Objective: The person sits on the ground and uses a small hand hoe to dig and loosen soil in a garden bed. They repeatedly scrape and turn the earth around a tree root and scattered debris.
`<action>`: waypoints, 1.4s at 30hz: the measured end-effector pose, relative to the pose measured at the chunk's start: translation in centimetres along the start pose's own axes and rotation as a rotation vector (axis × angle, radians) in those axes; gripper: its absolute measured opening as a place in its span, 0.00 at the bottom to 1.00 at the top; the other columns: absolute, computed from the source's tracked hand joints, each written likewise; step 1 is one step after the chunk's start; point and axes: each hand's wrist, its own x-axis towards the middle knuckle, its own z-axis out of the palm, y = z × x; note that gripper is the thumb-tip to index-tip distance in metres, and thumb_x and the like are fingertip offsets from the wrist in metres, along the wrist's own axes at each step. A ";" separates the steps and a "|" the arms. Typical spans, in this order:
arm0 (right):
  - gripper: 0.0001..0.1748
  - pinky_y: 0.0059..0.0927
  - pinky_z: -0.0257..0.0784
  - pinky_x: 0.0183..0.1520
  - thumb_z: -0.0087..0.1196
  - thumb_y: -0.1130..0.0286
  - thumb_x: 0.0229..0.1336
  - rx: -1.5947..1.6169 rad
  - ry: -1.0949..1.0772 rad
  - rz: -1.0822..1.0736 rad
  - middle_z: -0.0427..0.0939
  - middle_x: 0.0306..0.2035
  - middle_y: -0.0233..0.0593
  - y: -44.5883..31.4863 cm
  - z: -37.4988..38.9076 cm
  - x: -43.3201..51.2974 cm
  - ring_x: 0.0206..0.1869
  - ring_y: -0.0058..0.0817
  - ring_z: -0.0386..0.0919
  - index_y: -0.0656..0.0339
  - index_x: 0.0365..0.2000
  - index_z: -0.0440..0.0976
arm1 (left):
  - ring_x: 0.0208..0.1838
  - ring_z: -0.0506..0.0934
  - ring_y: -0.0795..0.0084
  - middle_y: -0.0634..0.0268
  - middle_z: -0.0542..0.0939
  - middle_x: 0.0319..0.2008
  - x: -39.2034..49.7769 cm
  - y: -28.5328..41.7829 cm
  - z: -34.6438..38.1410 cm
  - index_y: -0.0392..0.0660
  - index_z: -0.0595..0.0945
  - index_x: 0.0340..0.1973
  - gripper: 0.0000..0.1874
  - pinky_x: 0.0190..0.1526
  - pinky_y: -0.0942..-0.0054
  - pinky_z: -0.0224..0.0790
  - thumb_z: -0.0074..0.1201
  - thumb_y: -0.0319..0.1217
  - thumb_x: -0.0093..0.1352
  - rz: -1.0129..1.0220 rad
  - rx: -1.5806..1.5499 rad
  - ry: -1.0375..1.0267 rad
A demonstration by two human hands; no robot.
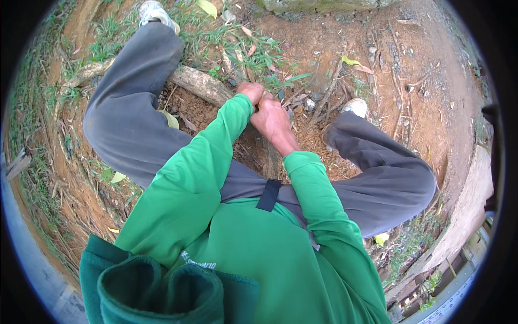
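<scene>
Both of my hands are together over the ground between my spread legs. My left hand [250, 92] is curled just above a thick tree root [202, 85], near the root's right end. My right hand [273, 117] lies against it on the right, with its fingers bent inward. A narrow brownish sliver shows between the two hands, but the fingers hide most of it and I cannot tell what it is. Loose brown soil [188, 109] surrounds the root. Another length of brown wood [267, 156] runs beneath my right wrist toward my lap.
My grey trouser legs [125, 117] bend out on both sides, with a pale shoe [356, 107] at the right. Grass [259, 52] and fallen leaves cover the ground ahead. A mossy stone block [323, 5] lies at the top. Pale boards [465, 210] border the right edge.
</scene>
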 end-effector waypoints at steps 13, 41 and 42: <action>0.24 0.48 0.75 0.48 0.53 0.69 0.51 0.354 -0.073 -0.092 0.79 0.39 0.68 0.5 -1.3 0.3 0.44 0.61 0.79 0.78 0.46 0.68 | 0.33 0.77 0.59 0.50 0.80 0.34 -0.4 -0.8 -0.7 0.31 0.79 0.38 0.20 0.36 0.57 0.70 0.46 0.40 0.74 -0.292 -0.629 -0.064; 0.23 0.47 0.80 0.40 0.54 0.75 0.48 0.306 0.096 0.022 0.79 0.35 0.65 -6.8 3.1 -0.5 0.38 0.53 0.83 0.84 0.43 0.70 | 0.32 0.77 0.75 0.65 0.82 0.30 1.1 -9.7 -4.9 0.40 0.83 0.33 0.09 0.34 0.70 0.72 0.57 0.33 0.68 -0.057 -0.831 -0.265; 0.23 0.47 0.80 0.40 0.54 0.75 0.48 0.311 0.089 0.034 0.79 0.36 0.66 -6.8 3.1 -0.5 0.38 0.53 0.83 0.85 0.43 0.70 | 0.32 0.77 0.74 0.66 0.81 0.30 1.2 -9.9 -4.7 0.40 0.83 0.33 0.09 0.35 0.70 0.72 0.57 0.34 0.67 -0.104 -0.899 -0.273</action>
